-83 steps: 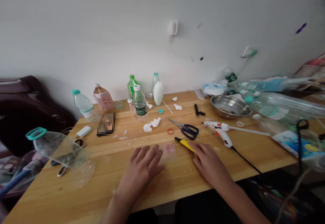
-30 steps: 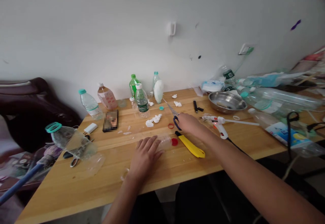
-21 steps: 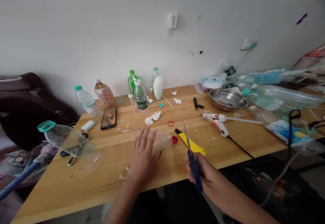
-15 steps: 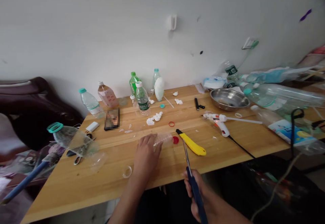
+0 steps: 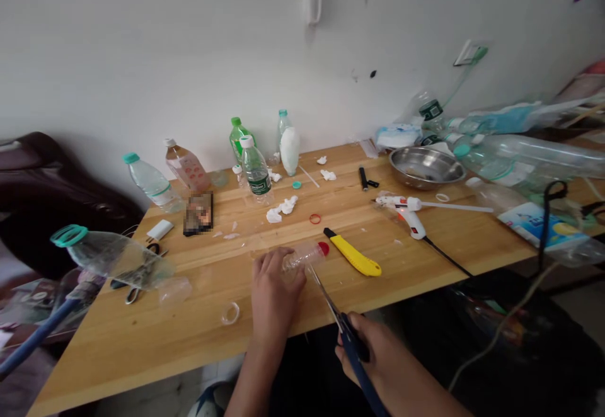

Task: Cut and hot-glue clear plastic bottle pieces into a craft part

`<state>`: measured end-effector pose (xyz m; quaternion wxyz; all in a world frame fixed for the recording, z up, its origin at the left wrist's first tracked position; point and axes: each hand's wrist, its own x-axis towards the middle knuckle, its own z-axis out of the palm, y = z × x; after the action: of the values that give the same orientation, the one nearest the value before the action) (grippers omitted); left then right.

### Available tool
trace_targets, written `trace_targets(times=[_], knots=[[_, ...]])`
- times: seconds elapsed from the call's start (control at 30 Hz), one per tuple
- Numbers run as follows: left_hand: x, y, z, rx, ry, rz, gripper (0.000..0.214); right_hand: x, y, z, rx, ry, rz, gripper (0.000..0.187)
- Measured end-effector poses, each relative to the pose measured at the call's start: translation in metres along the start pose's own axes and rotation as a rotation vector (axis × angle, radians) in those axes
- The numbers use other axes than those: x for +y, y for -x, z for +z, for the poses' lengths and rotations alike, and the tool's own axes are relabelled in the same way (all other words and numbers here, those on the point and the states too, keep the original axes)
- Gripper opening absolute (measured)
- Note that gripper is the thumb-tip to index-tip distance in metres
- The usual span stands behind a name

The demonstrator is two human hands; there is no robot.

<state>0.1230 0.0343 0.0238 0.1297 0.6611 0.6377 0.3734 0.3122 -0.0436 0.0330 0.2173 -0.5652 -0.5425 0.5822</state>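
While holding the small bottle [image 5: 302, 257] on its side on the tabletop [image 5: 189, 341] with the left hand [image 5: 278, 288], aiming scissors [image 5: 353, 351] at its near flank from the right hand [image 5: 378, 357]. Left grip: curled over the end away from the red cap [image 5: 324, 249], pressing down on the plastic. Right grip: wrapped round the navy handles, just off the near edge of the tabletop. Clear plastic, poorly seen: cannot tell blade-tip contact from a slight gap.

Noted near the red cap: yellow knife [image 5: 353, 254], lying loose, out of both hands. Beyond: red ring [image 5: 314, 218]; farther right, glue gun [image 5: 412, 220], lying on its side. Near the left hand: clear ring [image 5: 230, 313], flat on the tabletop.

Step in hand, as judged: lining up scissors with the small bottle. Next move, as judged: calls for a firm left hold, fingertips out of the blade line, and blades set square to the wall; likely to roll or skid otherwise, being round and thin-walled.
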Motion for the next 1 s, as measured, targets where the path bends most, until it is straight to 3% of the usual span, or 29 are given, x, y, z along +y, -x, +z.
trace_targets(times=[0.3, 0.67, 1.0], knots=[[0.002, 0.002, 0.003, 0.031, -0.009, -0.016, 0.027, 0.009, -0.017, -0.003, -0.146, -0.148, 0.102, 0.015], [0.006, 0.004, 0.008, 0.070, -0.084, 0.013, 0.028, 0.006, -0.026, -0.002, -0.175, -0.141, 0.129, 0.016], [0.005, 0.009, 0.013, 0.115, -0.146, 0.067, 0.027, 0.002, -0.022, 0.000, -0.121, -0.162, 0.156, 0.019]])
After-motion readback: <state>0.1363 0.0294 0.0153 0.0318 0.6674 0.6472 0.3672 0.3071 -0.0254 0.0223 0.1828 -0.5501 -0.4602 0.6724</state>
